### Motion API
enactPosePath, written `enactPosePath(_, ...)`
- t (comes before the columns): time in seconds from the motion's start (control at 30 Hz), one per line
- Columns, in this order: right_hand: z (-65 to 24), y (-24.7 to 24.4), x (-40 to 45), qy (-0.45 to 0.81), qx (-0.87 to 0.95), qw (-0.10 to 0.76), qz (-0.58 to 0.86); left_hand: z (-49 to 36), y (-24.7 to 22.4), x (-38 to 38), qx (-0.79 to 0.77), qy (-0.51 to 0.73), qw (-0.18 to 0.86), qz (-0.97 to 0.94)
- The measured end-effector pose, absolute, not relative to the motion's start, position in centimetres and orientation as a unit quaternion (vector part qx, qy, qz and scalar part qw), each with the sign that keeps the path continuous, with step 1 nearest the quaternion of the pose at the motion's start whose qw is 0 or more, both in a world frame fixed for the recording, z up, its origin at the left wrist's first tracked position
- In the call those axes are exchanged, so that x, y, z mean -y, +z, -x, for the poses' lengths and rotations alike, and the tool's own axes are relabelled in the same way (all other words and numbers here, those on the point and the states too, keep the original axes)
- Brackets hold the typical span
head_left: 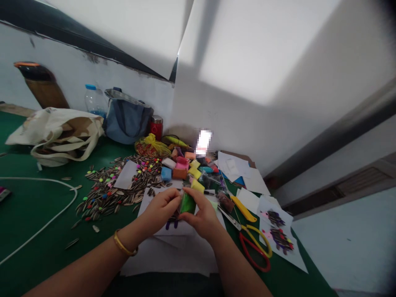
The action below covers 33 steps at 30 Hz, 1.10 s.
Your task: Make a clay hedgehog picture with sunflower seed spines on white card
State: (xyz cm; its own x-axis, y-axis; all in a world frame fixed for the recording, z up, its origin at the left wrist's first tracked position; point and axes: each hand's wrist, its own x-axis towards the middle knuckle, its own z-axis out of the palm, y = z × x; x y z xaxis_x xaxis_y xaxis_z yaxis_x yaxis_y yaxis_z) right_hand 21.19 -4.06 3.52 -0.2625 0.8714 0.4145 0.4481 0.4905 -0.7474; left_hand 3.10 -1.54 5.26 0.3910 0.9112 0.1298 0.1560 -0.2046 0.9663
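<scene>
Both hands meet over white paper (173,251) at the near middle of the table. A small packet of green clay (187,203) in clear wrapping is between them. My left hand (161,210), with a gold bangle on its wrist, pinches the packet's left edge. My right hand (202,212) holds the packet from the right, fingers at its top and thumb at its lower side. Under the hands, purple marks or pieces (172,225) show on the paper; the rest there is hidden.
Sunflower seeds (123,194) with coloured beads spread at left. Coloured clay packets (180,173) lie beyond the hands. Scissors (255,247), a yellow cutter (243,208) and decorated paper (283,243) are at right. Bags (126,119), a red jar (156,128) and a lit phone (203,142) stand behind.
</scene>
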Motion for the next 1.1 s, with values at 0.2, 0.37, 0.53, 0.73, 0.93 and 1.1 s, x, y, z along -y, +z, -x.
enactPosePath(0.2,-21.2,3.5,4.0,0.222,0.751,0.441,0.439,-2.8,4.8,1.3,-0.414,0.365,0.506,-0.663)
enactPosePath(0.37,-20.9,3.7,4.1,0.227,0.748,0.45,0.433,-3.2,4.7,1.5,-0.4,0.364,0.568,-0.62)
enactPosePath(0.53,-20.7,3.6,3.9,0.233,0.736,0.469,0.428,-3.5,5.1,1.9,-0.383,0.357,0.617,-0.588)
enactPosePath(0.73,-20.9,3.0,3.8,0.291,0.705,0.448,0.466,-3.5,5.6,1.9,-0.384,0.37,0.642,-0.551)
enactPosePath(0.93,-20.8,2.7,3.7,0.267,0.683,0.437,0.521,-3.5,6.2,1.9,-0.403,0.375,0.622,-0.556)
enactPosePath(1.1,-20.9,3.6,4.0,0.225,0.744,0.431,0.458,-3.3,6.2,1.9,-0.406,0.381,0.595,-0.579)
